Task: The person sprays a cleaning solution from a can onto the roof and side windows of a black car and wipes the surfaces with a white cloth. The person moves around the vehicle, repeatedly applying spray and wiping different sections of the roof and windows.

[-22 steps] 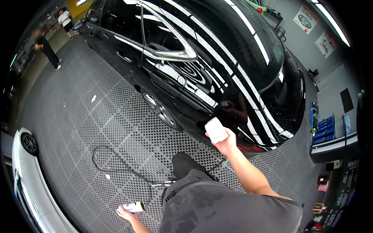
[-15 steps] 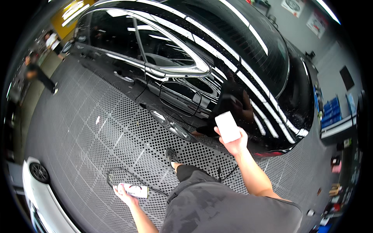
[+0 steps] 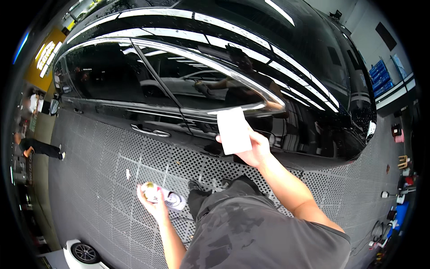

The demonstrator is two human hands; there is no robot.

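My right hand [image 3: 258, 145] grips a flat white rectangular pad [image 3: 234, 131] and holds it up in front of the side of a black car [image 3: 134, 109]. From this angle the pad overlaps the lower edge of the rear side window [image 3: 197, 85]; whether it touches the car I cannot tell. Low on the left, my left hand [image 3: 154, 207] is wrapped round a pale can [image 3: 174, 200] with a gold-coloured end, tilted over the floor. Water drops or specks dot the car's dark roof and glass.
Dark perforated floor tiles [image 3: 107, 157] lie underfoot. A white car [image 3: 71, 255] stands at the lower left. At the far left a person in dark clothes [image 3: 42, 148] bends forward. Blue bins [image 3: 380, 78] line the right wall, with a cable [image 3: 380, 231] below.
My view has shifted along the car toward its side windows. The pad is now against the window's lower edge in view, and the can has tipped, showing its gold end.
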